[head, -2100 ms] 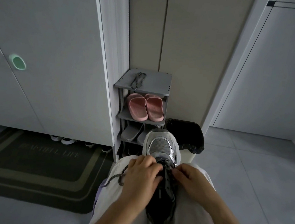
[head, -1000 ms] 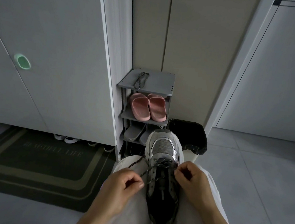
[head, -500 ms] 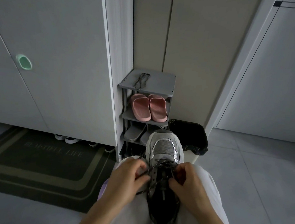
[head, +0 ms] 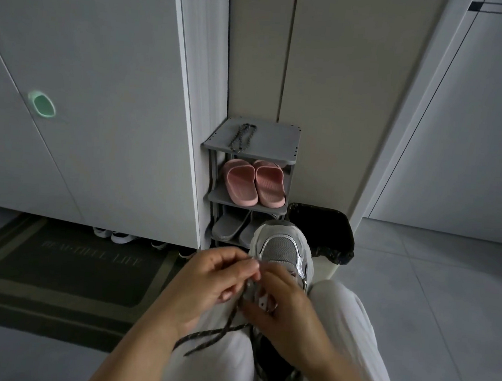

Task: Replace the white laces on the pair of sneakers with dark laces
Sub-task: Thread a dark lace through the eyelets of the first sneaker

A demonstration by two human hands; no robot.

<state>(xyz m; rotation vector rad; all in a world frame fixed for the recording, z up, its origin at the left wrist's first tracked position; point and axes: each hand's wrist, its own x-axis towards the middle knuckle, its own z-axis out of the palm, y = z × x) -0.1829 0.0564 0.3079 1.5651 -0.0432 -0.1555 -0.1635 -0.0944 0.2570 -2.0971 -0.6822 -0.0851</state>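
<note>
We're looking down into a dim entryway w/ grey floor tiles. A doormat (head: 64, 268) is lying far left below a cabinet (head: 101, 86) w/ a green pull. Next over, a shoe rack (head: 278, 145) is carrying a spare dark lace (head: 242, 137) on its top shelf, prob. waiting for the other shoe. Pink slippers (head: 254, 184) are sitting one shelf below.

In front, the left grip (head: 208, 287) is clenching on the dark lace (head: 213, 334). Thumb & forefinger are pinching it just beside the eyelets, seemingly to draw it through. Its loose ends are trailing across the lap (head: 222, 370).

The sneaker (head: 281, 247) is resting lengthwise on that lap, toe pointing away, which is bringing the eyelets close to both hands. The right grip (head: 287, 315) is curling over the sneaker's lacing area, prob. steadying it vs. the pull. Whether it's also pinching a lace end we're not able to tell. A bin (head: 322, 227) w/ a black liner is standing just right of the toe.
</note>
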